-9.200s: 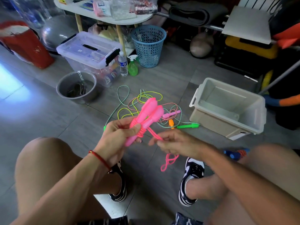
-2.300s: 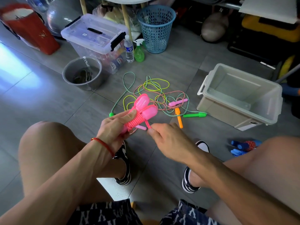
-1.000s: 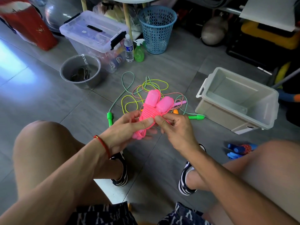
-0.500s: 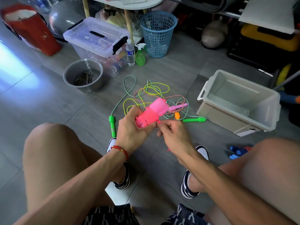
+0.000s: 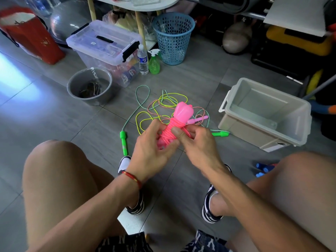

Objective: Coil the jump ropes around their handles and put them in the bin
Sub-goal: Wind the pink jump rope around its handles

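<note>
You are holding one pink jump rope point(image 5: 175, 127), its cord wound in tight coils around its two handles, whose rounded tops are pressed together and pointing up and away from you. On the floor just beyond it, a tangle of loose ropes point(image 5: 160, 106) is lying: three cords can be told apart, a green-and-white one, a yellow one and a red-and-white one, though the knot is hiding where each ends. Two green handles point(image 5: 123, 142) are showing, one to the left of your hands and one to the right, plus a single pale pink handle point(image 5: 198, 119) peeking out behind the bundle. One grey bin point(image 5: 298, 124) is sitting open to the right, well apart from the ropes.

Your left hand point(image 5: 151, 151) is curling around the lower part of the bundle, fingers wrapping it from the left. Your right hand point(image 5: 197, 142) is pinching the coiled cord at mid-height, thumb lying flat across the wraps and fingers tucked behind. Both forearms are reaching forward between your bare knees, a red bracelet point(image 5: 132, 178) circling the left wrist.
</note>
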A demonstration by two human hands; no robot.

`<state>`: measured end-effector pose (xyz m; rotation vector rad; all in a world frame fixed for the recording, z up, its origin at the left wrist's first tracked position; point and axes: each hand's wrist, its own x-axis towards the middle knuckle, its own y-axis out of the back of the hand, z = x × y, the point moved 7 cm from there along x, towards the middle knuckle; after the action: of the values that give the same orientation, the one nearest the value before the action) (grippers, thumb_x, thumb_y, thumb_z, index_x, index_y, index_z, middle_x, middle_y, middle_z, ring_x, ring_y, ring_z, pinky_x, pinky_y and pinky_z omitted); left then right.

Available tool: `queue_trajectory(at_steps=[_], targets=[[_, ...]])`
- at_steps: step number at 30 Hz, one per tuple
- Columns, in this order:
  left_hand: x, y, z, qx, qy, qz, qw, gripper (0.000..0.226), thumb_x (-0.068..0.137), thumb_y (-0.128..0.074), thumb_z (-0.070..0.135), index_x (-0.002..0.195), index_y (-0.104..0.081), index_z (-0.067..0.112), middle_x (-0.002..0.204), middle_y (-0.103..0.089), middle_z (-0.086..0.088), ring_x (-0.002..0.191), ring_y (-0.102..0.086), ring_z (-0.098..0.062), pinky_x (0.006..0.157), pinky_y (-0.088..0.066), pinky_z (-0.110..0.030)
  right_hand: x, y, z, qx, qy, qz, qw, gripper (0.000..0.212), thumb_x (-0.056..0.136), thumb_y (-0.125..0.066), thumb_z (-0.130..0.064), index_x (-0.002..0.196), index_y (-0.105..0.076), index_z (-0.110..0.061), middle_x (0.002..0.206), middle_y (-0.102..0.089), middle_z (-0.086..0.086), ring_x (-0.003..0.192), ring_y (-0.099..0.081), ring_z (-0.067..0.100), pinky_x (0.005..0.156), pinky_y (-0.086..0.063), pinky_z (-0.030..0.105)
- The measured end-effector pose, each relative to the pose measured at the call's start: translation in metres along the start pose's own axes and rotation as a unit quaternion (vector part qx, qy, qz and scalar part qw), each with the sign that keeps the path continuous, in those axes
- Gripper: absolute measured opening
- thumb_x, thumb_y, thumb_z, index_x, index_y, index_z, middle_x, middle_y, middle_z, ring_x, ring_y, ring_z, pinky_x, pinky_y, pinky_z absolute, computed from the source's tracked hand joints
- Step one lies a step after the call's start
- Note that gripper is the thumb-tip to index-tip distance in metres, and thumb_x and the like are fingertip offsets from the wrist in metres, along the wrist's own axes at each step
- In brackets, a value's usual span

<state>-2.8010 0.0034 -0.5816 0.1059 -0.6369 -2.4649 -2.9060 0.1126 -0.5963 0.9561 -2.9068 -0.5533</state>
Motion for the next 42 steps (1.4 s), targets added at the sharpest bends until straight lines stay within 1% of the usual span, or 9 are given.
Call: queue_trajectory(at_steps=[4, 8, 11, 15, 21, 28, 32, 38, 42], targets=[[-0.001, -0.003, -0.019, -0.309, 0.169, -0.123, 0.928, 0.031, 0.093, -0.066, 0.029, 0.104, -0.057, 0.0, 0.089, -0.07, -0.025, 0.071, -0.058, -0.025, 0.064, -0.042, -0.034, 0.002, 0.003, 0.0, 0.027, 0.012, -0.102, 0.994, 0.026, 0.094, -0.067, -0.041, 0.079, -0.071, -0.02, 0.055, -0.061, -0.007, 0.055, -0.046, -0.002, 0.055, -0.039, 0.031], [-0.009, -0.015, -0.024, -0.319, 0.214, -0.29, 0.876, 0.045, 0.095, -0.058, 0.028, 0.123, -0.062, -0.007, 0.111, -0.063, -0.035, 0.091, -0.062, -0.023, 0.075, -0.048, -0.026, -0.004, -0.003, 0.003, 0.074, 0.026, -0.155, 0.985, 0.007, 0.096, -0.068, -0.024, 0.092, -0.074, -0.025, 0.069, -0.073, -0.01, 0.065, -0.068, 0.004, 0.061, -0.046, 0.018], [-0.005, -0.012, -0.03, -0.306, 0.211, -0.252, 0.893, 0.044, 0.089, -0.068, 0.023, 0.118, -0.064, -0.009, 0.097, -0.063, -0.037, 0.092, -0.06, -0.031, 0.088, -0.045, -0.034, -0.003, -0.004, 0.009, 0.089, 0.002, -0.145, 0.985, 0.004, 0.091, -0.073, -0.018, 0.092, -0.075, -0.021, 0.065, -0.071, -0.009, 0.059, -0.063, 0.002, 0.06, -0.045, 0.019], [0.002, -0.004, -0.046, -0.227, 0.249, -0.118, 0.934, 0.047, 0.074, -0.078, 0.03, 0.098, -0.065, -0.008, 0.085, -0.061, -0.037, 0.07, -0.046, -0.026, 0.067, -0.038, -0.035, 0.0, -0.003, 0.015, -0.045, 0.009, -0.07, 0.996, 0.022, 0.088, -0.076, -0.032, 0.075, -0.072, -0.015, 0.056, -0.064, 0.001, 0.051, -0.051, 0.011, 0.054, -0.041, 0.035], [0.0, -0.002, -0.053, -0.164, 0.271, -0.019, 0.948, 0.039, 0.073, -0.079, 0.033, 0.101, -0.068, 0.007, 0.08, -0.066, -0.011, 0.074, -0.065, -0.018, 0.082, -0.062, -0.05, -0.011, -0.009, 0.0, -0.278, 0.058, -0.035, 0.958, 0.03, 0.095, -0.06, -0.041, 0.083, -0.067, -0.015, 0.065, -0.065, 0.004, 0.066, -0.058, 0.026, 0.062, -0.047, 0.04], [0.007, 0.01, -0.031, 0.129, 0.107, 0.0, 0.986, 0.018, 0.078, -0.078, 0.03, 0.092, -0.071, 0.023, 0.065, -0.06, 0.003, 0.06, -0.056, -0.013, 0.058, -0.042, -0.02, -0.026, -0.019, -0.026, -0.386, 0.234, -0.027, 0.892, 0.026, 0.093, -0.065, -0.034, 0.074, -0.066, -0.016, 0.07, -0.066, 0.003, 0.069, -0.063, 0.035, 0.058, -0.032, 0.031], [0.006, -0.002, -0.014, 0.208, -0.02, -0.036, 0.977, 0.049, 0.071, -0.069, 0.038, 0.119, -0.072, 0.026, 0.087, -0.064, -0.002, 0.081, -0.06, -0.026, 0.071, -0.038, -0.023, -0.017, -0.009, -0.026, -0.307, 0.205, -0.065, 0.927, 0.016, 0.086, -0.074, -0.032, 0.08, -0.073, -0.017, 0.071, -0.067, 0.003, 0.069, -0.062, 0.027, 0.062, -0.049, 0.036], [-0.003, -0.008, -0.003, 0.173, -0.097, -0.114, 0.974, 0.057, 0.08, -0.067, 0.045, 0.135, -0.063, 0.028, 0.101, -0.052, 0.005, 0.094, -0.046, -0.013, 0.086, -0.031, -0.021, -0.015, 0.006, -0.015, -0.157, 0.081, -0.105, 0.979, 0.016, 0.077, -0.087, -0.024, 0.077, -0.072, -0.023, 0.055, -0.06, -0.026, 0.056, -0.062, -0.002, 0.056, -0.039, 0.01], [0.002, 0.005, -0.01, 0.088, -0.046, -0.118, 0.988, 0.058, 0.081, -0.068, 0.057, 0.135, -0.062, 0.035, 0.107, -0.061, 0.003, 0.098, -0.059, -0.014, 0.089, -0.051, -0.035, -0.016, 0.004, -0.008, -0.101, 0.042, -0.114, 0.988, 0.014, 0.082, -0.083, -0.022, 0.082, -0.07, -0.019, 0.056, -0.066, -0.011, 0.047, -0.063, 0.006, 0.052, -0.049, 0.021]])
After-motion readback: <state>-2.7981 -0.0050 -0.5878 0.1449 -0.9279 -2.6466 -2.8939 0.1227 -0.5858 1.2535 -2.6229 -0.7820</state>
